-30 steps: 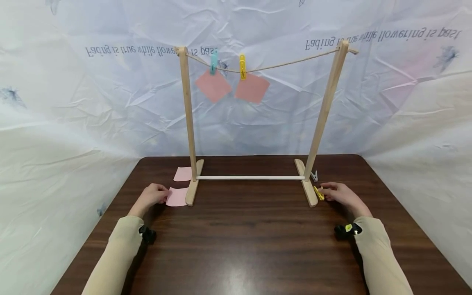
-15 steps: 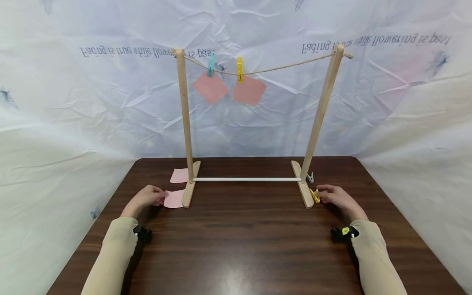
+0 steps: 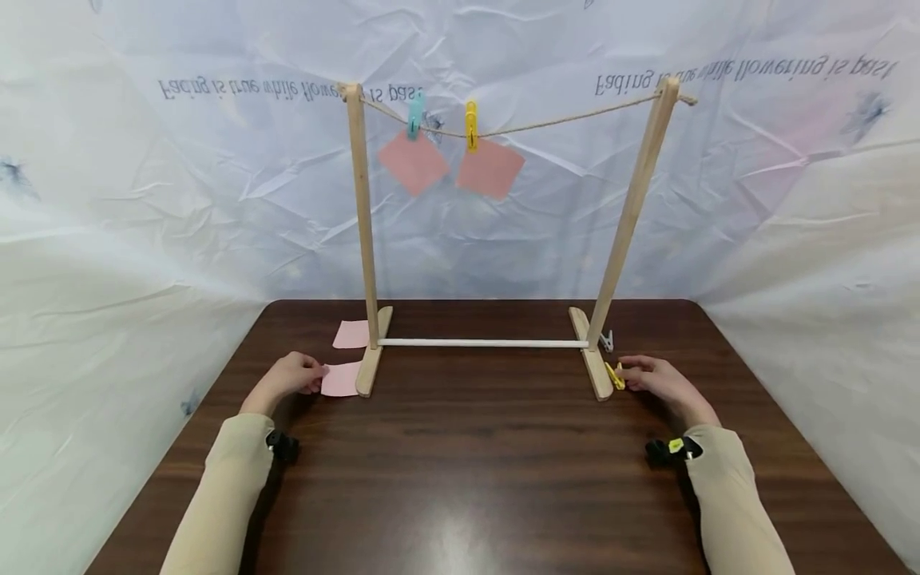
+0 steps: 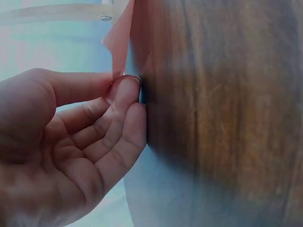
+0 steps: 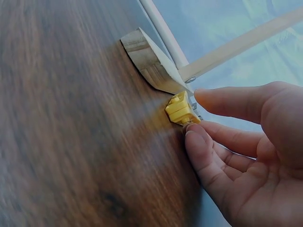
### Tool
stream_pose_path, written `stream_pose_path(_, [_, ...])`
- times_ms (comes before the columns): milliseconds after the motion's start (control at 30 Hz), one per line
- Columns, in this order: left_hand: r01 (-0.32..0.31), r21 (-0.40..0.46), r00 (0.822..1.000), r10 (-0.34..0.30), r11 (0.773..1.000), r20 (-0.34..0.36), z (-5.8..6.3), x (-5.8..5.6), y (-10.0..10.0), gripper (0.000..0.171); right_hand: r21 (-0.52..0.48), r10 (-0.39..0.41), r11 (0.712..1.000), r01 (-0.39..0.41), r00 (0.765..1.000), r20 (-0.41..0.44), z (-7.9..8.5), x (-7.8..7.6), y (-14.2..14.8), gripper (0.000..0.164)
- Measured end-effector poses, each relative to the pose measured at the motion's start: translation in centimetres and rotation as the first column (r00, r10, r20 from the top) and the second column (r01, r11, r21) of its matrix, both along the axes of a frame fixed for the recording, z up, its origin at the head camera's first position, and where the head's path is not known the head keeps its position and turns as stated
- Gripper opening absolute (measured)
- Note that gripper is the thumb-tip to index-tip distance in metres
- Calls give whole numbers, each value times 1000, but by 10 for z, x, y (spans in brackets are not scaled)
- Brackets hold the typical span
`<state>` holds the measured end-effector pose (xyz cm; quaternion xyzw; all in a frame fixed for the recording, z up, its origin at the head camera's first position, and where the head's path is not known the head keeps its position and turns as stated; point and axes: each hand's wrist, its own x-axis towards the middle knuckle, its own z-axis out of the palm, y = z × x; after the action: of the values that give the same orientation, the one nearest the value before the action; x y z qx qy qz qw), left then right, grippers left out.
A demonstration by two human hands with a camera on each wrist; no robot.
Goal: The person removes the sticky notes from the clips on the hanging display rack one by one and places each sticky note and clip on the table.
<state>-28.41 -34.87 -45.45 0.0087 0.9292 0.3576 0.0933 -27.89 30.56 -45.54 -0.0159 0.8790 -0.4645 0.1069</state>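
Observation:
My left hand point(image 3: 293, 375) pinches the left edge of a square pink paper point(image 3: 341, 379) between thumb and fingertips. In the left wrist view that edge of the paper point(image 4: 122, 42) stands up off the table. At the right, my right hand point(image 3: 660, 379) holds a yellow clothespin point(image 5: 182, 109) between thumb and fingertips, low over the table beside the stand's right foot point(image 3: 598, 375). A second pink paper point(image 3: 350, 335) lies behind the first. Beyond the yellow clothespin lies a grey clothespin point(image 3: 607, 341), partly behind the right post.
A wooden stand with a white crossbar point(image 3: 481, 343) and a sagging rope point(image 3: 561, 124) spans the back of the brown table point(image 3: 460, 463). From the rope hang two pink papers, one under a blue clothespin point(image 3: 414, 118), one under a yellow clip point(image 3: 471, 126). A white printed sheet point(image 3: 474, 255) backs the table.
My left fingertips have gone from the paper's edge to a pinch on it. My right hand keeps hold of the yellow clothespin, now turned slightly. The head view has shifted a little.

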Motion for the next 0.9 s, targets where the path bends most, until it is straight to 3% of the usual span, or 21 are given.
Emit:
stream_pose_path(233, [42,-114,999,-44,993,-21,4,0,5,34,-8,-16,1000,16,1000,13,-4,2,-1,62])
stream_pose_path(533, [37,-224,999,-42,974,-19,-1,-3,11,35,-18,5,1000,-5,1000,-8,0,3,1,60])
stream_pose_path(900, [34,-254,999,-42,967,-25,-2,-2,11,34,-16,9,1000,-9,1000,-18,-1,3,1,60])
